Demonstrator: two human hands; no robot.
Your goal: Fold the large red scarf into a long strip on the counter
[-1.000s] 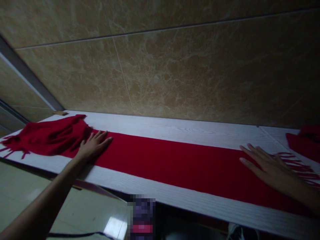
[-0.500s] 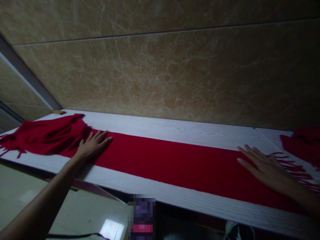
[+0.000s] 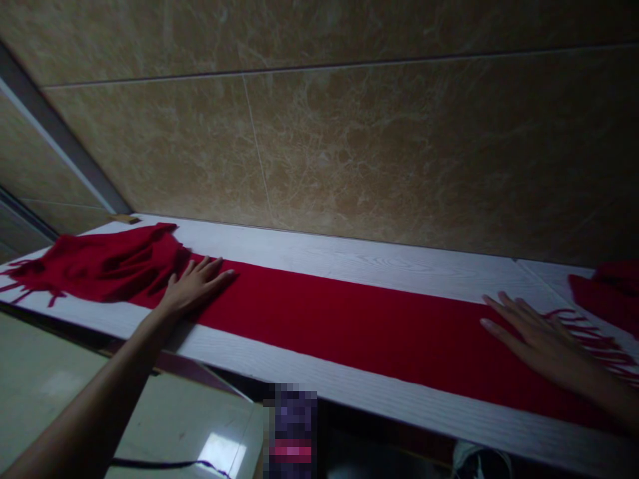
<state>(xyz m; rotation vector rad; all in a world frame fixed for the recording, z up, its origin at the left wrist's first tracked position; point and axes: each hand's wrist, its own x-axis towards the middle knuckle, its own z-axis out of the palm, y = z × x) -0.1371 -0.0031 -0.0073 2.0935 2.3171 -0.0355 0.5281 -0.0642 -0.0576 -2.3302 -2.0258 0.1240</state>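
Note:
A long red scarf (image 3: 339, 319) lies stretched along a white wood-grain surface (image 3: 309, 256). Its middle stretch is flat and smooth, while the left part is bunched in loose folds with fringe at the far end. My left hand (image 3: 196, 286) rests on the scarf beside those folds, palm down, fingers spread. Toward the right end, my right hand (image 3: 529, 332) is laid on the scarf near its fringe (image 3: 594, 339), fingers stretched out and slightly apart. Neither hand grips the cloth.
Another crumpled red cloth (image 3: 609, 293) sits at the right edge. A tiled wall (image 3: 339, 146) runs behind the surface. A small brown block (image 3: 124, 218) lies at the back left corner. Below the front edge are a shiny floor (image 3: 164, 412), a dark cord and a pixelated patch.
The whole view has shifted slightly, so everything appears a little farther right. Both hands keep their places on the scarf, and the cloth looks the same.

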